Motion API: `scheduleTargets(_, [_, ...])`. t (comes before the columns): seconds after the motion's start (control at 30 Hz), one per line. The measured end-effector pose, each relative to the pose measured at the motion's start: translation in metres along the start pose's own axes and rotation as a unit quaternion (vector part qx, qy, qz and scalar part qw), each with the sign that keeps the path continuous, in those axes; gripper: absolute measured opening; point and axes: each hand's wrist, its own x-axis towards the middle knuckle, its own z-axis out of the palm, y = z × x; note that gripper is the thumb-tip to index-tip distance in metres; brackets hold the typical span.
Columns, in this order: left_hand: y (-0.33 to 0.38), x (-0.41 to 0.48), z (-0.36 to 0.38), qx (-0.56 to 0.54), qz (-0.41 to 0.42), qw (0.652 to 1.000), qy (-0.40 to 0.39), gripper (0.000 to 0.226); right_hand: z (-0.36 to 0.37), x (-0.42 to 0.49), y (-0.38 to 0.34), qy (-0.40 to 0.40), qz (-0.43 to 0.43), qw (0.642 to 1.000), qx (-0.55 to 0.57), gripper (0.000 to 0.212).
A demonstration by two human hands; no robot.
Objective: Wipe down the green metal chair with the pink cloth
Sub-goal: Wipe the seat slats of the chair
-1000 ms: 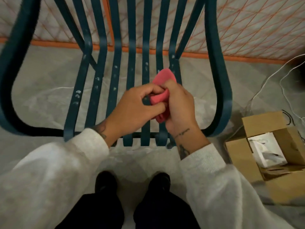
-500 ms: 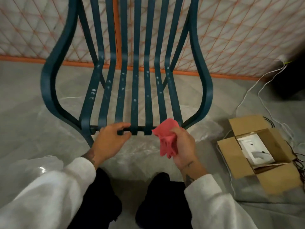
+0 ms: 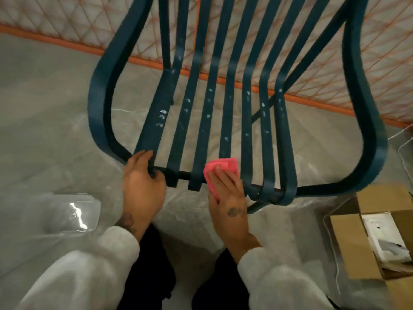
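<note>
Fingers of my right hand lay straight and close together, pressing the folded pink cloth flat on the near end of one middle slat of the green metal chair, just where that slat met the dark front crossbar. My left hand gripped the same crossbar beside the leftmost slat, its fingers curled round the metal, which I judged was there to steady the frame. Whether the cloth also touched the slats on either side I could not tell. Small white specks dotted most of the slats further up the seat, well apart from the cloth, so I judged the wiping to be at its very start, with the first stroke on this slat in hand. The next move, as I read it, called for pushing the cloth up along the slat with firm pressure through the specks, then shifting across slat by slat, leaving the curved side rails for after. An open brown cardboard box stood on the plastic-covered floor to the right of the chair.
</note>
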Motion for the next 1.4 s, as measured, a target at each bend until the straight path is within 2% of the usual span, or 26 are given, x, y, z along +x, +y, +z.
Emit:
scheduleTargets(0.07, [-0.005, 0.004, -0.006, -0.032, -0.061, 0.997, 0.017, 0.044, 0.019, 0.006, -0.015, -0.005, -0.031, 0.999, 0.008, 0.044])
scheduleTargets(0.13, [-0.011, 0.009, -0.011, -0.037, -0.119, 0.992, -0.009, 0.036, 0.024, 0.016, -0.031, 0.019, -0.001, 1.000, 0.025, 0.044])
scheduleTargets(0.2, [-0.013, 0.011, -0.014, -0.026, -0.130, 0.990, -0.055, 0.034, 0.017, 0.022, -0.044, 0.069, 0.032, 0.993, 0.086, 0.043])
scheduleTargets(0.27, [-0.017, 0.013, -0.020, -0.029, -0.135, 0.988, -0.066, 0.038, 0.011, 0.032, -0.063, 0.083, 0.027, 0.982, 0.167, 0.047])
scheduleTargets(0.37, [-0.022, 0.016, -0.019, -0.061, -0.159, 0.982, -0.074, 0.045, 0.011, 0.058, -0.097, 0.013, -0.044, 0.987, 0.153, 0.056])
scheduleTargets(0.43, [-0.024, 0.017, -0.020, -0.099, -0.170, 0.977, -0.077, 0.045, 0.032, 0.075, -0.102, -0.080, -0.130, 0.986, 0.064, 0.061])
scheduleTargets(0.5, [-0.026, 0.019, -0.023, -0.155, -0.193, 0.966, -0.078, 0.041, 0.062, 0.081, -0.089, -0.175, -0.156, 0.972, -0.004, 0.068])
scheduleTargets(0.63, [-0.045, 0.032, -0.017, -0.227, -0.271, 0.928, -0.117, 0.026, 0.082, 0.048, -0.064, -0.195, -0.183, 0.964, -0.013, 0.093])
scheduleTargets(0.7, [-0.045, 0.034, -0.015, -0.271, -0.332, 0.898, -0.103, 0.024, 0.077, 0.038, -0.064, -0.167, -0.199, 0.965, -0.020, 0.092])
scheduleTargets(0.73, [-0.042, 0.030, -0.016, -0.287, -0.334, 0.893, -0.091, 0.026, 0.071, 0.040, -0.067, -0.167, -0.209, 0.963, -0.024, 0.087])
scheduleTargets(0.8, [-0.036, 0.023, -0.018, -0.316, -0.311, 0.895, -0.059, 0.030, 0.065, 0.059, -0.071, -0.160, -0.214, 0.962, -0.058, 0.075])
scheduleTargets(0.93, [-0.029, 0.017, -0.022, -0.316, -0.293, 0.900, -0.060, 0.027, 0.071, 0.100, -0.072, -0.158, -0.164, 0.967, -0.110, 0.073])
scheduleTargets(1.03, [-0.023, 0.017, -0.025, -0.258, -0.257, 0.929, -0.070, 0.030, 0.056, 0.079, -0.076, -0.192, -0.164, 0.967, -0.038, 0.072])
scheduleTargets(1.1, [-0.023, 0.017, -0.026, -0.200, -0.208, 0.955, -0.074, 0.032, 0.045, 0.063, -0.077, -0.217, -0.174, 0.961, -0.011, 0.062])
scheduleTargets(1.13, [-0.021, 0.017, -0.027, -0.182, -0.190, 0.962, -0.077, 0.032, 0.039, 0.058, -0.081, -0.217, -0.161, 0.963, 0.007, 0.051])
scheduleTargets(1.2, [-0.017, 0.015, -0.028, -0.161, -0.174, 0.967, -0.089, 0.030, 0.018, 0.054, -0.093, -0.217, -0.083, 0.971, 0.051, 0.036])
scheduleTargets(1.27, [-0.013, 0.011, -0.029, -0.138, -0.156, 0.974, -0.087, 0.029, -0.004, 0.056, -0.100, -0.185, 0.029, 0.975, 0.118, 0.038])
scheduleTargets(1.3, [-0.011, 0.009, -0.029, -0.129, -0.138, 0.979, -0.071, 0.029, -0.014, 0.062, -0.101, -0.140, 0.077, 0.978, 0.132, 0.040])
scheduleTargets(1.33, [-0.010, 0.007, -0.028, -0.122, -0.116, 0.984, -0.050, 0.029, -0.020, 0.072, -0.099, -0.094, 0.099, 0.981, 0.141, 0.041])
scheduleTargets(1.4, [-0.005, 0.003, -0.026, -0.110, -0.058, 0.992, -0.016, 0.026, -0.020, 0.092, -0.091, -0.051, 0.074, 0.987, 0.131, 0.045])
